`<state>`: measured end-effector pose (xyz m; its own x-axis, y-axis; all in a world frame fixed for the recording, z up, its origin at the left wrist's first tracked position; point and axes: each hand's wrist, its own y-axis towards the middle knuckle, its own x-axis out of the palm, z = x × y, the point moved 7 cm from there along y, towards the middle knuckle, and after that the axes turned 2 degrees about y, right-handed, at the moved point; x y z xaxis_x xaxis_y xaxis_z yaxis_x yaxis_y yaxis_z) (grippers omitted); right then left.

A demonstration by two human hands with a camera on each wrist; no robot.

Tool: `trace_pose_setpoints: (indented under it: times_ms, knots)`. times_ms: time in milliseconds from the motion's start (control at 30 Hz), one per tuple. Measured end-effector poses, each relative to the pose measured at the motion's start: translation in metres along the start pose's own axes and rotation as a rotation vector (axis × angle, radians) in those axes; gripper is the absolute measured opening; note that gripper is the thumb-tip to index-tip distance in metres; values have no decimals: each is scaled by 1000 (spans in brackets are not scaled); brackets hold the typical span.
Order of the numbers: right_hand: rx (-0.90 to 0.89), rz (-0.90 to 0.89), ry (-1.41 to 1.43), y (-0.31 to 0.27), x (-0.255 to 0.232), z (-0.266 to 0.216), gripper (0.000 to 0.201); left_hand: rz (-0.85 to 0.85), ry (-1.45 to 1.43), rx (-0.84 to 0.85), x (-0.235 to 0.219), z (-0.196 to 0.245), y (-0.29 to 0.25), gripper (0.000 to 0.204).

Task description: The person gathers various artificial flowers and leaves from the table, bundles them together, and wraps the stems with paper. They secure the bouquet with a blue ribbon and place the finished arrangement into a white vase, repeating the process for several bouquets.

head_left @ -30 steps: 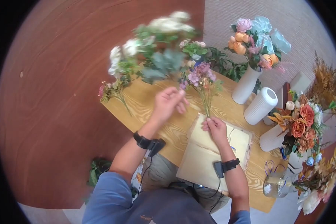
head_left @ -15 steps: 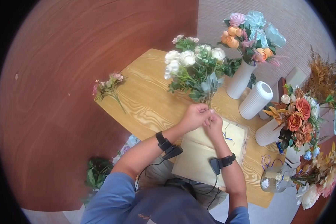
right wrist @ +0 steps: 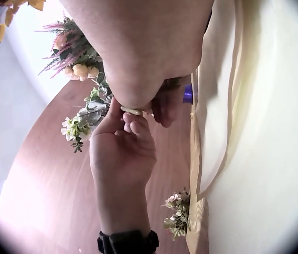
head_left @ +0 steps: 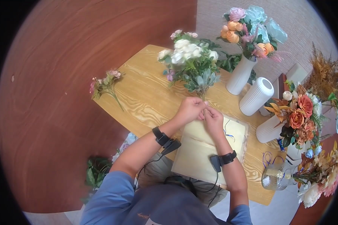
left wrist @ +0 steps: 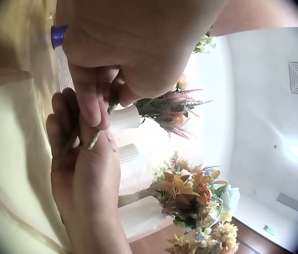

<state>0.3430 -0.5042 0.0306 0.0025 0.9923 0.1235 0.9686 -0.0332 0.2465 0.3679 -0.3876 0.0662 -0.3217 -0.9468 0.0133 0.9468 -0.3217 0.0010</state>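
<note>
A bouquet of white roses (head_left: 187, 50) with green leaves and grey-green foliage stands upright over the table, a few purple blossoms (head_left: 170, 75) showing at its left side. My left hand (head_left: 191, 111) pinches the bouquet's stems from the left, just under the leaves. Right beside it, my right hand (head_left: 214, 120) holds the same stems lower down. In the left wrist view the cut stem ends (left wrist: 94, 139) poke out between the two hands. Pale yellow wrapping sheets (head_left: 199, 157) lie below the hands at the table's near side.
A small pink flower spray (head_left: 108, 85) lies at the table's left edge. Along the right stand a white vase (head_left: 242, 77) of pastel flowers, a ribbed white vase (head_left: 256, 96), another vase (head_left: 268, 129) with orange roses, and a glass vase (head_left: 273, 178). Blue ribbon (head_left: 229, 135) rests on the sheets.
My left hand has brought the white rose bunch rightward to the purple flowers in my right hand. The stems are now together, and both hands have met on them.
</note>
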Motion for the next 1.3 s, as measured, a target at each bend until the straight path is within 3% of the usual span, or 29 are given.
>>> trace_pose_setpoints:
  times_ms: [267, 500, 600, 667, 767, 867, 933, 1033, 1100, 1167, 1300]
  knots:
    - [48, -5, 93, 4, 0, -2, 19, 87, 5, -33, -6, 5, -3, 28]
    - [-11, -18, -4, 2, 0, -13, 18, 81, -55, 6, -8, 8, 2, 26]
    - [-21, -38, 6, 3, 2, -15, 17, -15, -71, 5, -10, 9, 6, 30]
    - [-15, -52, 30, 2, 7, -16, 17, -179, -237, -74, -4, -3, 12, 31]
    - [-9, -57, 62, 3, 9, -14, 16, -133, -338, -94, 2, 8, 1, 31]
    - [26, -110, 27, 2, 0, 1, 22, -118, -260, -61, -1, 6, 3, 24]
    - [174, -146, -127, -4, -4, -11, 33, -69, -231, -54, -7, 8, 6, 20]
    - [196, -26, 20, -13, -6, -36, 41, -115, -207, -12, -11, 24, 6, 20]
    - [194, -65, -43, -15, -12, -34, 39, -167, -197, -7, -9, 25, 6, 21]
    - [105, -214, -260, -15, -5, -43, 38, -226, -218, -23, -2, 30, 2, 22]
    - [102, -312, -217, -14, 5, -43, 37, -312, -313, -51, 9, 24, -1, 22]
